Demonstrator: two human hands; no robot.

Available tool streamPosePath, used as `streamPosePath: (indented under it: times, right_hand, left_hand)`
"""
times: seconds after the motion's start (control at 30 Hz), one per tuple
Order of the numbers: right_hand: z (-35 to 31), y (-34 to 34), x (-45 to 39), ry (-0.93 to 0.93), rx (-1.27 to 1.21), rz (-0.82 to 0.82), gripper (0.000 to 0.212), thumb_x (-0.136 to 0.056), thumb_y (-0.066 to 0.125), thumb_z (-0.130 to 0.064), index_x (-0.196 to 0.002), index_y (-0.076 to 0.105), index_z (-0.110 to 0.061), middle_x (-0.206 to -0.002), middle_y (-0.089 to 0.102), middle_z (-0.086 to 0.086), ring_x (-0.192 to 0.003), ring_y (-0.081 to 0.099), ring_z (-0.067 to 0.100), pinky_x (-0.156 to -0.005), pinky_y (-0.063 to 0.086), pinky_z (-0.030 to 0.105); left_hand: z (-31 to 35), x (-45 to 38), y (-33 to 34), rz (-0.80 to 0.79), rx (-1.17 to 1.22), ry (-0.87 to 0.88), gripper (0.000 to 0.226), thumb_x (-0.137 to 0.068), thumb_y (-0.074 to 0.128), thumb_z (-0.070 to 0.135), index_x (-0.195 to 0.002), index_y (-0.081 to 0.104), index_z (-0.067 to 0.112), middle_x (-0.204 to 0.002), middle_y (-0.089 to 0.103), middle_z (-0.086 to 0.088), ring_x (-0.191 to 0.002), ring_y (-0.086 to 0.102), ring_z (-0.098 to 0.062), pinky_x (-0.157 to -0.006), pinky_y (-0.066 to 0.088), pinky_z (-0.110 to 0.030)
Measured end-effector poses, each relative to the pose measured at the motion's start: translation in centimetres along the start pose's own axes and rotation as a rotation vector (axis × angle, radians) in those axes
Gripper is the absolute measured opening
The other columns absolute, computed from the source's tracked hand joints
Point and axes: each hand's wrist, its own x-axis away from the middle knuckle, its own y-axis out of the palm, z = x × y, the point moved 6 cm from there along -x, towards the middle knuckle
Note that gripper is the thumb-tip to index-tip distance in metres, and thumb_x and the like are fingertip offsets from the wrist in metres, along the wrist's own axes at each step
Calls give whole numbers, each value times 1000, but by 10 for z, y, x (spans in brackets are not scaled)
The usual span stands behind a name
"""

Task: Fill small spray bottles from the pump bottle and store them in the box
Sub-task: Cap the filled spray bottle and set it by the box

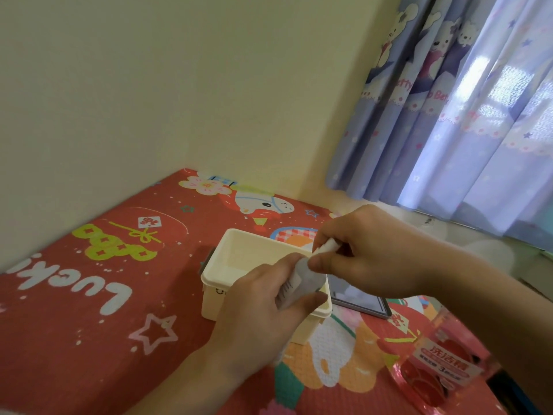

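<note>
At the centre of the frame the left hand (pixel 263 304) grips a small spray bottle (pixel 302 280) around its body, fingers and thumb curled about it, tilted with its top toward the upper right. The right hand (pixel 368 253) pinches the white spray cap (pixel 324 245) at the bottle's neck. Whether the cap is going on or coming off cannot be told from here, since the fingers hide the joint.

Both hands hover over the cream box (pixel 221 265), which sits open on the red patterned mat (pixel 89 295); no bottle shows in the part of its inside that is visible. The pink pump bottle (pixel 443 363) stands at the lower right, well apart from the box, and a dark phone (pixel 359 298) lies just beside the box's right edge.

To do this step well, the left hand should likely bring the bottle upright before the cap turns, so nothing dribbles out. The right hand should twist squarely on the thread, not at a slant. Working above the box is sensible: a slip lands inside it and not on the phone.
</note>
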Motion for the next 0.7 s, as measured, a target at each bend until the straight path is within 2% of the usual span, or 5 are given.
streamPosePath:
  times: [0.23,0.33,0.43,0.57,0.7]
  right_hand:
    - [-9,-9,1,-89,-51,4,21,-90,62,-49,-107,63,-38,-83,65,-11,-79,60,6,-68,47,21]
    - [-8,-4,-2,-121,-144,19,9,-92,62,-44,-99,63,-38,-77,65,-8,-75,60,8,-63,47,22]
    - [-3,6,-7,-89,-174,18,9,-94,61,-42,-98,63,-34,-77,65,-7,-73,59,9,-69,51,34]
    - [-6,9,-16,-94,-165,66,11,-93,64,-39,-94,66,-28,-71,64,-5,-68,57,10,-63,46,27]
    - [-12,19,-23,-84,-157,70,15,-94,63,-38,-93,66,-23,-70,64,-3,-66,56,12,-60,44,27]
  left_hand:
    - [-5,-14,-13,-107,139,-76,37,-81,71,51,-116,61,43,-101,72,20,-92,66,1,-75,52,-15]
    - [-5,-17,-19,-190,162,-51,44,-80,70,49,-121,63,35,-108,71,19,-99,66,-1,-80,51,-13]
    - [-1,-15,-24,-152,110,-5,34,-85,71,43,-117,67,32,-99,73,13,-95,67,-6,-78,54,-20]
    - [-2,-9,-28,-13,10,46,27,-89,68,51,-110,66,35,-77,64,3,-73,61,-17,-69,52,-42]
    - [-10,-1,-32,80,-81,51,35,-86,62,61,-114,62,40,-70,59,4,-65,56,-17,-61,49,-47]
